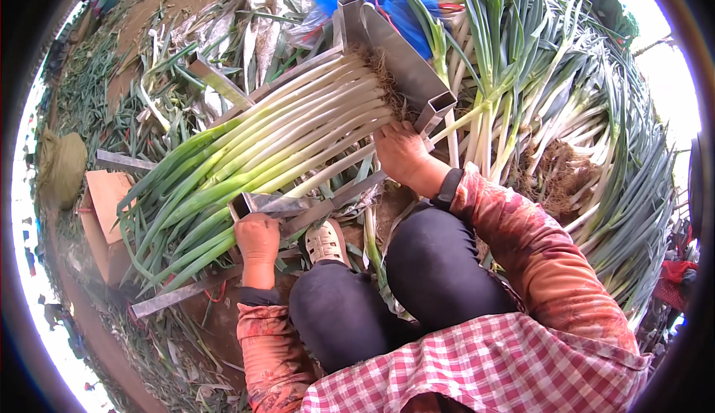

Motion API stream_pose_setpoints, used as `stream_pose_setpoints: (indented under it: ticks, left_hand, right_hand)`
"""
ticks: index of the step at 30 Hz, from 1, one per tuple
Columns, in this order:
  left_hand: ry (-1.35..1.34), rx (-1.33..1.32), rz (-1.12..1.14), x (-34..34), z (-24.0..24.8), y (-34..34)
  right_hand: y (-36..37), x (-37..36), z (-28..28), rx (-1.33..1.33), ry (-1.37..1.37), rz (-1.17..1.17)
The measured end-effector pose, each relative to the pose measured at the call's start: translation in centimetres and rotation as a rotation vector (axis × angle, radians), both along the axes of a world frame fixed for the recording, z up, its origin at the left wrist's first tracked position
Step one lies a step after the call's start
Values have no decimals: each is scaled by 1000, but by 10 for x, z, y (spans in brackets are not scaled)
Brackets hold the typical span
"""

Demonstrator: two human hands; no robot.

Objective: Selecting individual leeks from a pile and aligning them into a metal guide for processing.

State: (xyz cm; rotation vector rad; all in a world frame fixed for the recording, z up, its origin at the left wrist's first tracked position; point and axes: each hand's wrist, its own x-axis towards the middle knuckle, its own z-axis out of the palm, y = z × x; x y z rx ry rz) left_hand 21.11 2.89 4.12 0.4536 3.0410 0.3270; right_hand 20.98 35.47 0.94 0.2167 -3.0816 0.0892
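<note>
A row of leeks (313, 119) lies side by side in a metal frame (398, 48), white shafts and brown roots toward the upper right, green leaves trailing to the left. At the root end, my right hand (406, 156) is closed around the root end of the nearest leek (331, 171), just below a hollow metal post (436, 109). My left hand (257, 240) is curled closed against another hollow post (246, 206) at the frame's near side, by the green leaves. Its fingertips are hidden, so what it grips cannot be made out.
A big heap of leeks (536, 93) fills the right side, with blue netting (372, 0) behind the frame. A cardboard box (108, 219) stands left of the leaves. Loose leaves (89, 126) litter the ground. My shoe (325, 242) is close under the frame.
</note>
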Motion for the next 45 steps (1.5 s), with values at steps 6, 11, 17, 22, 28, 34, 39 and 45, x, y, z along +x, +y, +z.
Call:
stream_pose_setpoints:
  ticks: [6,11,17,22,28,34,39,45]
  left_hand:
    - [191,103,24,-26,3,10]
    - [-118,-15,27,-60,4,10]
    - [-76,-84,54,-52,12,18]
    - [19,-176,-85,-57,26,21]
    - [172,-21,-91,-58,-10,1]
    - [-83,-95,40,-74,4,7]
    - [143,-91,41,-73,-18,3]
    - [-17,-169,-22,-71,-1,1]
  right_hand:
    - [3,-4,1,-52,35,-48]
    - [-2,-27,10,-32,-25,-47]
    - [-6,-59,20,235,-66,20]
    - [-13,-75,9,316,-107,137]
    - [-16,-78,-21,246,72,102]
    - [-17,-78,-9,155,6,93]
    - [-15,-79,-14,196,59,111]
    - [-13,-79,-24,128,108,125]
